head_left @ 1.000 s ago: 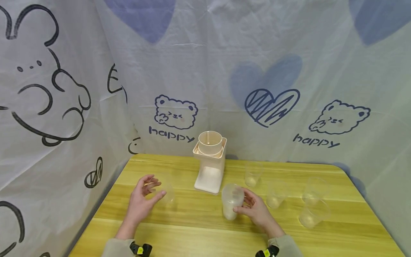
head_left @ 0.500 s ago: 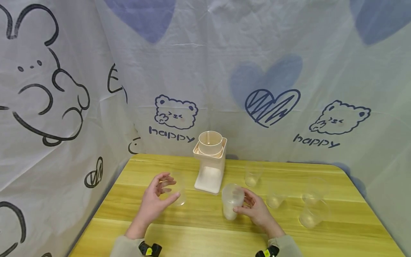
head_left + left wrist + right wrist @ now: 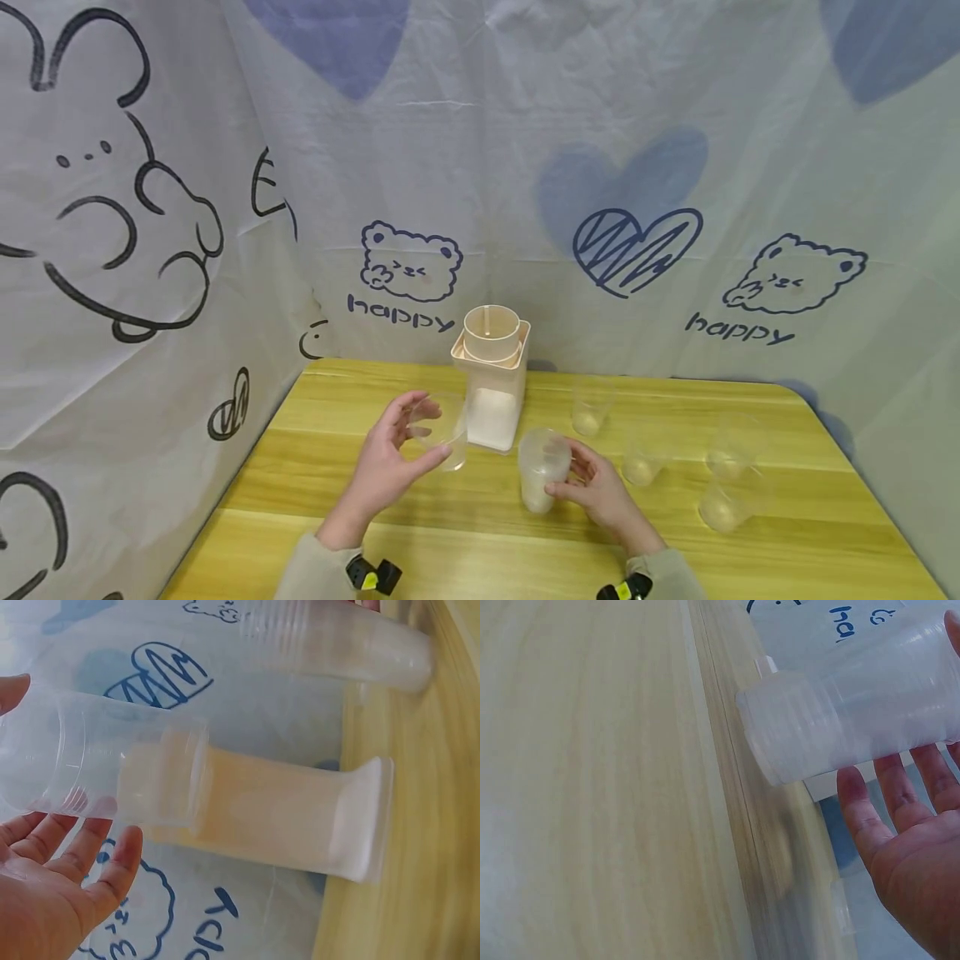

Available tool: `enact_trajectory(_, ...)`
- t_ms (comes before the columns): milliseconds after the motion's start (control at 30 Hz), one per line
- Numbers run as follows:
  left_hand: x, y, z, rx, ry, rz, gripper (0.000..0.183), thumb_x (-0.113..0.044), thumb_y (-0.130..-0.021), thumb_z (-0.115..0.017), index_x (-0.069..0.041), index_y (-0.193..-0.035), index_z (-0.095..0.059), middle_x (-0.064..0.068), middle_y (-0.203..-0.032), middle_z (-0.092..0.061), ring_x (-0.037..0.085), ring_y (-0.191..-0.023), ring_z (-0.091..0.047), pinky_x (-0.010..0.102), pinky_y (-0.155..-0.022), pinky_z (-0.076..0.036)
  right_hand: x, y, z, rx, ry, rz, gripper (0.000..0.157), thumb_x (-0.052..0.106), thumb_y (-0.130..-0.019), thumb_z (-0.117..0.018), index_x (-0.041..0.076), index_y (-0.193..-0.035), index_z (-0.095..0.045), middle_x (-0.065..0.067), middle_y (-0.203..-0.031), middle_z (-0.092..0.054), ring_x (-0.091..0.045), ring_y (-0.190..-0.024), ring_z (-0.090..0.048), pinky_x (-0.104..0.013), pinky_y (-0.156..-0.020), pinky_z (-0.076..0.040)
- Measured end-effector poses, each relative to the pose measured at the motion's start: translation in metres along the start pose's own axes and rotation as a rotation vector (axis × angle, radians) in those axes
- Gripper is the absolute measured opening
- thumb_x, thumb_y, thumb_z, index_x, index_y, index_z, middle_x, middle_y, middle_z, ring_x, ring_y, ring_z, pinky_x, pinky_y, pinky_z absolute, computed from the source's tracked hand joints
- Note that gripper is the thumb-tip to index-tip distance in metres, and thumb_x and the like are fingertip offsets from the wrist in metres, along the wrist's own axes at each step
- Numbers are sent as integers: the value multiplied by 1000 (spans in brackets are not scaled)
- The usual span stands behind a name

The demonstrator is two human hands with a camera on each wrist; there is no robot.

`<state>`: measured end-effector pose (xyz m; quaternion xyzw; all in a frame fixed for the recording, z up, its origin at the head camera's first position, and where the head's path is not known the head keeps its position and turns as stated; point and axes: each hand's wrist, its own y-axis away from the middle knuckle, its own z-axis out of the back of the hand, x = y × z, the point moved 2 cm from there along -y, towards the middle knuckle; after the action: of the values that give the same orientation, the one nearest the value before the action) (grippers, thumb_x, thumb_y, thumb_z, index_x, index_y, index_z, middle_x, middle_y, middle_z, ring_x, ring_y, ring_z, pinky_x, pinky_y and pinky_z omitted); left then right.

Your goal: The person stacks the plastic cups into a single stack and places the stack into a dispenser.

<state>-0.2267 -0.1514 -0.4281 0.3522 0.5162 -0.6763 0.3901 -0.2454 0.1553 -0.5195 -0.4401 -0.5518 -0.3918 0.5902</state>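
Observation:
My left hand (image 3: 397, 454) holds a clear plastic cup (image 3: 447, 429) between thumb and fingers, just left of a cream-coloured cup holder (image 3: 492, 387). In the left wrist view the cup (image 3: 90, 761) overlaps the holder's upper part, and its lower end shows apart from the wooden table. My right hand (image 3: 600, 493) grips a stack of nested plastic cups (image 3: 542, 475) from its right side, thumb in front and fingers behind. The stack (image 3: 855, 705) looks cloudy where the cups overlap, and it stands close in front of the holder.
Several single clear cups stand to the right on the table (image 3: 600, 567), among them a back cup (image 3: 588, 417) and a front-right cup (image 3: 722, 508). A round cream tube (image 3: 491, 335) sits in the holder's top. A printed cloth (image 3: 510, 167) hangs behind.
My left hand has moved right with the single cup, from the table's left side to beside the holder. The right hand and the stack have stayed in place.

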Motion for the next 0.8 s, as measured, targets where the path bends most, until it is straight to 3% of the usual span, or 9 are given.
enact_trajectory(200,-9,-8,-10,28,-23,14,76,-3,-76,-83,-9,-141,-44,8,-128,-61,27,-118,-55,51,-97,-45,0,0,0,-1,-8,-1,73,-1,-81,-78,-9,-143,-40,-29,-138,-46,-35,-124,-48,-31,-97,-47)
enact_trajectory(367,-24,-14,-21,55,-14,13,72,4,-75,-81,2,-136,-45,17,-128,-60,36,-117,-54,61,-96,-42,0,0,0,-6,-3,-12,74,0,-80,-79,-8,-143,-40,-28,-138,-47,-30,-123,-50,-31,-96,-48)
enact_trajectory(500,-34,-18,-28,72,-16,-15,66,3,-74,-82,5,-131,-48,15,-126,-61,35,-112,-55,57,-95,-43,-1,-1,1,-11,7,-26,73,1,-80,-79,-6,-143,-42,-25,-139,-47,-30,-124,-50,-30,-96,-48)
enact_trajectory(667,-25,-24,-35,81,-4,-59,67,-7,-75,-84,-3,-132,-50,5,-122,-62,25,-111,-56,48,-92,-47,-3,-2,2,-4,2,-32,73,2,-81,-79,-4,-143,-42,-26,-141,-46,-37,-128,-45,-30,-96,-48)
enact_trajectory(800,-27,-26,-39,80,2,-58,66,-9,-75,-84,-8,-133,-51,4,-119,-62,23,-112,-56,48,-92,-47,-3,-2,2,0,0,-27,73,2,-81,-79,-5,-143,-42,-26,-141,-45,-39,-129,-44,-30,-96,-48)
